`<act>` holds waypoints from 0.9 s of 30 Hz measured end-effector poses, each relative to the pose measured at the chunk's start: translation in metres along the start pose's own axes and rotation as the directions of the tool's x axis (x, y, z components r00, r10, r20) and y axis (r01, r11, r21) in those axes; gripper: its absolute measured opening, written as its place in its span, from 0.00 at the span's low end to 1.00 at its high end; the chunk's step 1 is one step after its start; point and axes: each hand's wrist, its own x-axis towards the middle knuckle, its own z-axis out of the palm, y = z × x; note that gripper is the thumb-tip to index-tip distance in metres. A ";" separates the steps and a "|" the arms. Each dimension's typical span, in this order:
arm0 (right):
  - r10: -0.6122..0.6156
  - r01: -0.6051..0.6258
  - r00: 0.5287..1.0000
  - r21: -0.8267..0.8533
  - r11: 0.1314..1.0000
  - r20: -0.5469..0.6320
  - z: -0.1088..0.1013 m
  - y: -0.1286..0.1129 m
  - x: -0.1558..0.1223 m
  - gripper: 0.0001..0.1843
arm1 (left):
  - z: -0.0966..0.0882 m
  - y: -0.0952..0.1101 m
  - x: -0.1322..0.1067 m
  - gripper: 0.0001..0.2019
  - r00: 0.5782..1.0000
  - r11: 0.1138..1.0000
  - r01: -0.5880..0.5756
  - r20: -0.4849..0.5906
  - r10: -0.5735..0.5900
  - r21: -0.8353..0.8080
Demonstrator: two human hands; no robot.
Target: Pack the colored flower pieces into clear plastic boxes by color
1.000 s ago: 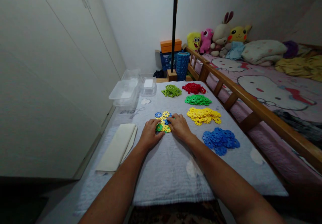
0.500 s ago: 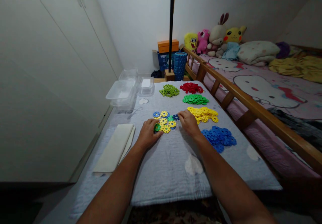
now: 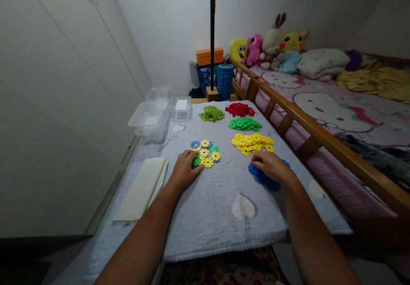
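Joined flower-shaped plastic discs (image 3: pixel 204 153), yellow, blue and green, lie flat on the cloth-covered table. My left hand (image 3: pixel 185 168) grips their left edge, thumb at the near side and fingers at the far side, beside a green disc (image 3: pixel 196 161). Over the left part of a pile of blue discs (image 3: pixel 272 184) is my right hand (image 3: pixel 270 165), its thumb and fingertips drawn together. Whether a disc is between those fingertips I cannot make out. The hand covers much of the pile. Just beyond it lies a heap of yellow discs (image 3: pixel 252 143).
Green (image 3: pixel 245 124), red (image 3: pixel 240 109) and lime (image 3: pixel 211 113) disc piles lie farther back. Clear plastic containers (image 3: pixel 149 116) stand at the back left, a folded cream cloth (image 3: pixel 141 189) nearer. A black pole (image 3: pixel 212 37) rises behind the table. A wooden bed rail (image 3: pixel 307 146) runs along the right.
My right hand has moved right and nearer, from the joined discs to the blue pile. The dark blue disc at its fingertips is gone from beside the joined discs. My left hand stays in place.
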 end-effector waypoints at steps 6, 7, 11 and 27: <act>0.063 -0.065 0.998 -0.181 0.981 -0.017 0.001 -0.004 0.001 0.10 | 0.000 -0.001 0.000 0.23 1.000 1.000 -0.004 -0.009 0.004 -0.007; 0.061 -0.063 0.998 -0.192 0.979 -0.014 -0.001 -0.005 0.002 0.10 | 0.000 -0.001 0.000 0.23 1.000 1.000 -0.004 -0.006 0.004 -0.009; -0.017 0.017 1.000 -0.207 0.978 0.005 -0.003 -0.013 0.010 0.10 | 0.000 -0.002 0.000 0.23 1.000 1.000 -0.006 -0.003 0.006 -0.015; -0.223 0.217 0.974 -0.161 0.963 -0.024 0.082 -0.091 0.055 0.14 | -0.002 0.000 0.000 0.24 1.000 1.000 0.003 -0.019 -0.003 -0.013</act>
